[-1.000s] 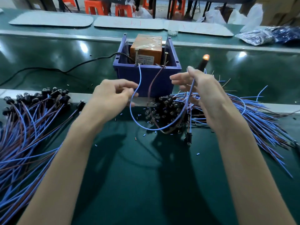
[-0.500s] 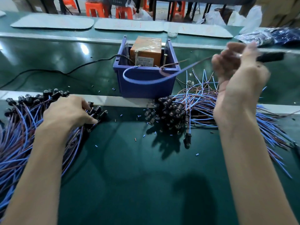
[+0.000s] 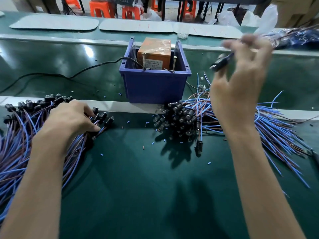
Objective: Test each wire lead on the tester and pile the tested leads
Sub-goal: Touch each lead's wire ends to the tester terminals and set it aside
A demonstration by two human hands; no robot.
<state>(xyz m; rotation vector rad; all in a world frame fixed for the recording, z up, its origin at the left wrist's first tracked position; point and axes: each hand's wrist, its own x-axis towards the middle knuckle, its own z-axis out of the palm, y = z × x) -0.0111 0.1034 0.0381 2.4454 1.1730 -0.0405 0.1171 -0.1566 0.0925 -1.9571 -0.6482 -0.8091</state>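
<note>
Two bare forearms reach up from the bottom edge over a dark green rubbery bench mat (image 3: 138, 187) strewn with tiny blue and brown insulation offcuts (image 3: 209, 163); at lower left lies the left pile (image 3: 15, 152) of thin blue and brown leads, each ending in a small black cylindrical socket, with the sockets at its upper end; the left hand (image 3: 69, 118) rests on that socket end with fingers bent down over the sockets, and I cannot tell whether they pinch any; right of centre, the right pile (image 3: 179, 118) of the same leads has its sockets bunched together and its wires fanning toward the right edge; above it, at upper right, the right hand (image 3: 241, 80) is raised and motion-blurred, pinching one wire lead (image 3: 220, 63), whose black socket juts left of the fingertips while its wires trail to the upper right corner; at upper centre a dark blue plastic bin (image 3: 155, 87) holds the tester (image 3: 153, 50), an orange box under clear film with two upright screws (image 3: 143, 62) at its front; the label there carries print too small to read; a black cable (image 3: 69, 75) runs left from the bin; farther off lie pale flat mats (image 3: 55, 23), then orange plastic stools (image 3: 101, 9).
</note>
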